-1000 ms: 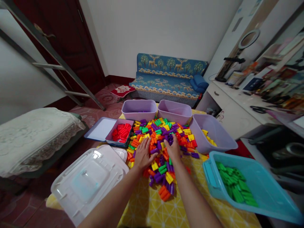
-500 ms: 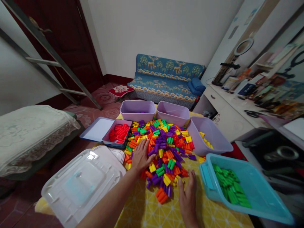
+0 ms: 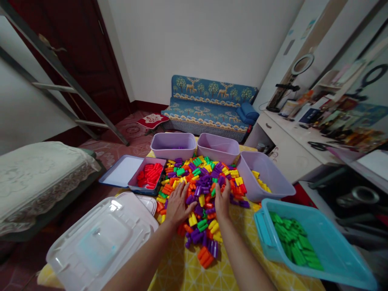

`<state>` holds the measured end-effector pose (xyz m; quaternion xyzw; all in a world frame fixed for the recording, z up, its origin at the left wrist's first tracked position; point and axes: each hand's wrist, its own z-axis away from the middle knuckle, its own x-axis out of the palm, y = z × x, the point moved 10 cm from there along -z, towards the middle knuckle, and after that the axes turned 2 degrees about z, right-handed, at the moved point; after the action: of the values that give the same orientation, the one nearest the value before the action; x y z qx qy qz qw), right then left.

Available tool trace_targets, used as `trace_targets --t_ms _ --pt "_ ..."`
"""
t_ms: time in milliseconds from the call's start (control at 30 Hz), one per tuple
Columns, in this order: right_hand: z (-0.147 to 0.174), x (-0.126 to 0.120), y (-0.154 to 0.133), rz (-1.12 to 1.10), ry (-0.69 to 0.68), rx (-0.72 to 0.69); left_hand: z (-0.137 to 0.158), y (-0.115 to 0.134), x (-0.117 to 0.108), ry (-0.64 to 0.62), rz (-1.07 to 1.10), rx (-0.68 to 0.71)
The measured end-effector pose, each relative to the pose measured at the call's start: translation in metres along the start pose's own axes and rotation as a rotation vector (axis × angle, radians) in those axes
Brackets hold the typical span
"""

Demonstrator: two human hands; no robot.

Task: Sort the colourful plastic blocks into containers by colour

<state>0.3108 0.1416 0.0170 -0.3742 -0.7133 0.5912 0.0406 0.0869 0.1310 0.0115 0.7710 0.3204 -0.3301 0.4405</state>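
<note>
Plastic blocks lie heaped at twelve o'clock. Left hand, at the heap's nine, has fingers splayed; right hand, at three, curves, grip indiscernible. Part blocks lightly, fingers low.

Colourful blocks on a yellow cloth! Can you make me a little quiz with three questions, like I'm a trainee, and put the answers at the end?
1. True or false: the turquoise bin has green blocks in it.
2. Pick one. The blocks in the box with the open lid are: a) yellow, b) red, c) purple.
3. Which is nearer the turquoise bin: the left hand or the right hand?

Key: 1. True. 2. b) red. 3. The right hand.
</note>
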Motion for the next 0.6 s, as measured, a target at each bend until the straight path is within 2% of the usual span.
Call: trace_targets --t_ms 100,200,300,367,433,600 --pt "-0.009 0.035 -0.041 0.078 -0.225 -0.196 0.0 -0.001 0.001 0.016 0.011 0.001" --pt "0.008 0.066 -0.074 0.239 -0.412 -0.409 0.001 -0.001 -0.005 0.09 0.059 0.006" --pt "0.03 0.088 -0.089 0.369 -0.565 -0.567 0.003 0.001 -0.014 0.157 0.11 0.033" --pt "0.031 0.09 -0.086 0.439 -0.566 -0.578 0.003 0.003 -0.015 0.144 0.108 0.039" --pt "0.019 0.08 -0.076 0.494 -0.482 -0.518 0.002 0.004 -0.013 0.108 0.087 0.03" --pt "-0.011 0.033 -0.04 0.455 -0.258 -0.4 0.002 0.003 -0.01 0.068 0.041 0.006"
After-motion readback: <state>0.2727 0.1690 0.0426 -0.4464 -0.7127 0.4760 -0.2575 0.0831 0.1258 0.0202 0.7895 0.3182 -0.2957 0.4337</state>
